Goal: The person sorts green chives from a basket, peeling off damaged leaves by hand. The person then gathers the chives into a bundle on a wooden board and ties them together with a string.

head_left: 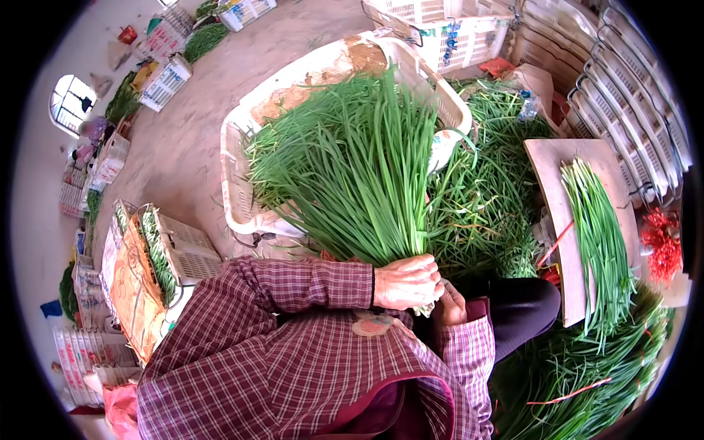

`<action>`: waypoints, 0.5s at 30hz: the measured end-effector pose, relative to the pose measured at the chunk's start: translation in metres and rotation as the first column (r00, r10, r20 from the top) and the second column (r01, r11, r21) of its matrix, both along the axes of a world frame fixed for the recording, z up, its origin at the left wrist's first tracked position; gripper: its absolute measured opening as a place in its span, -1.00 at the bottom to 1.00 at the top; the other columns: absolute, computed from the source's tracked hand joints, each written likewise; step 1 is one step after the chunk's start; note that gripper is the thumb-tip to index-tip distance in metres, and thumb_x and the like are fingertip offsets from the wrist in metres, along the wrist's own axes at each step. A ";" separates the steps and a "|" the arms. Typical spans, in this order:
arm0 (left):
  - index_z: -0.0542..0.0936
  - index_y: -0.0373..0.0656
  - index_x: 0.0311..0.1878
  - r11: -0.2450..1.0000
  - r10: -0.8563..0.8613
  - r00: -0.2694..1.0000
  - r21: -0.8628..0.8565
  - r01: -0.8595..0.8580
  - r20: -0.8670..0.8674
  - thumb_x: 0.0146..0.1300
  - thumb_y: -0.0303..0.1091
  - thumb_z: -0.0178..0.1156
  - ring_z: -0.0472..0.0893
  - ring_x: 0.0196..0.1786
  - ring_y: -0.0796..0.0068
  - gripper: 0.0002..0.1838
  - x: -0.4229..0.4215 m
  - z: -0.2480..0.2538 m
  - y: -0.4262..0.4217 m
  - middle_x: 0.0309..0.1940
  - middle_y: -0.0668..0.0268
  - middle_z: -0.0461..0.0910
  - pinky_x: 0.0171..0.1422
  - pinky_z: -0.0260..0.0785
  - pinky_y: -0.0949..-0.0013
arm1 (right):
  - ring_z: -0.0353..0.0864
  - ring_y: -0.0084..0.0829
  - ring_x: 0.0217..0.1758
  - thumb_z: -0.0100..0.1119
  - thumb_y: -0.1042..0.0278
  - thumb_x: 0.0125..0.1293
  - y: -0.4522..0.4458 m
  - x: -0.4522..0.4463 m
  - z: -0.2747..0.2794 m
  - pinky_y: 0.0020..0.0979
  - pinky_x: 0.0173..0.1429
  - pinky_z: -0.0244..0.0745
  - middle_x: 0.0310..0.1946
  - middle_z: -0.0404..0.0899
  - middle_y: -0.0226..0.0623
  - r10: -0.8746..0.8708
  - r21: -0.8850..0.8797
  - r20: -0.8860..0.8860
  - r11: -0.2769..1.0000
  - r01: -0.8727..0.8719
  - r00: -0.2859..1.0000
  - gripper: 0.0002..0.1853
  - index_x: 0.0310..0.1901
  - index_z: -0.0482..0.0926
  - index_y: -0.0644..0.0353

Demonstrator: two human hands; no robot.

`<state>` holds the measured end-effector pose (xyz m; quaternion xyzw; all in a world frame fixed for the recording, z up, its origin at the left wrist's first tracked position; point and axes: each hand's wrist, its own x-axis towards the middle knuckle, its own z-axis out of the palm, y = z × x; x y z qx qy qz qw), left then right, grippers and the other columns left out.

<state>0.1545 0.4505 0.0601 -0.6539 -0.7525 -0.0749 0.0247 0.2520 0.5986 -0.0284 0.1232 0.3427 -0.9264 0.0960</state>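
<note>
A large bunch of garlic chives (381,176) fans out ahead of me, leaves pointing away and pale stem ends toward my body. My left hand (408,283) is wrapped round the bunch near its base. Close beside it, my right hand (452,303) has its fingers curled at the stem ends, which are partly hidden between the hands. Beneath the leaves stands a white plastic basket (233,180) with more greens in it. On a board (546,165) to my right lies another bunch of chives (598,242).
Loose chives (480,198) are heaped beside the basket. Tied chives (579,396) with red strips lie at lower right, near a bundle of red ties (660,238). Stacked white crates (623,103) stand at far right. A crate (187,246) sits at left; a person (92,136) is farther back.
</note>
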 end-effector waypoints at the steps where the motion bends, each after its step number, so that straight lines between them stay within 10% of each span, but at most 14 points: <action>1: 0.48 -0.13 -0.38 1.000 -0.001 1.000 0.012 0.001 0.004 0.08 -0.26 0.11 0.45 -0.33 0.48 -0.85 0.001 -0.003 0.000 -0.52 0.41 0.43 -0.19 0.27 0.41 | 0.60 -0.40 -0.07 -0.07 0.41 0.45 0.002 0.003 -0.004 -0.44 0.03 0.50 -0.08 0.58 -0.18 0.006 0.000 -0.002 1.000 -0.006 1.000 -0.70 0.08 0.46 0.41; 13: 0.43 -0.09 -0.34 0.994 0.111 0.985 -0.010 -0.113 -0.135 0.13 -0.20 0.06 0.41 -0.28 0.45 -0.82 0.014 -0.064 0.001 -0.45 0.41 0.43 -0.03 0.19 0.37 | 0.59 -0.24 0.09 -0.02 0.52 0.37 0.000 0.004 0.000 -0.30 0.16 0.53 0.07 0.53 -0.05 -0.035 0.018 0.128 0.999 0.033 0.991 -0.63 0.20 0.38 0.38; 14: 0.42 -0.08 -0.34 0.939 0.012 0.743 0.249 -0.239 0.669 0.14 -0.18 0.05 0.39 -0.26 0.44 -0.82 0.016 -0.111 0.003 -0.44 0.41 0.41 -0.02 0.17 0.36 | 0.59 -0.24 0.09 -0.02 0.52 0.37 -0.001 0.004 -0.002 -0.30 0.16 0.53 0.07 0.53 -0.05 -0.035 0.018 0.130 0.999 0.032 0.991 -0.63 0.20 0.38 0.38; 15: 0.41 -0.07 -0.34 0.890 -0.127 0.402 0.283 -0.358 0.907 0.14 -0.18 0.05 0.37 -0.25 0.44 -0.82 0.015 -0.113 0.004 -0.43 0.42 0.41 -0.01 0.16 0.36 | 0.58 -0.23 0.10 -0.01 0.53 0.36 -0.003 0.004 -0.005 -0.29 0.16 0.52 0.09 0.52 -0.05 -0.046 0.033 0.129 0.999 0.042 0.991 -0.62 0.20 0.38 0.36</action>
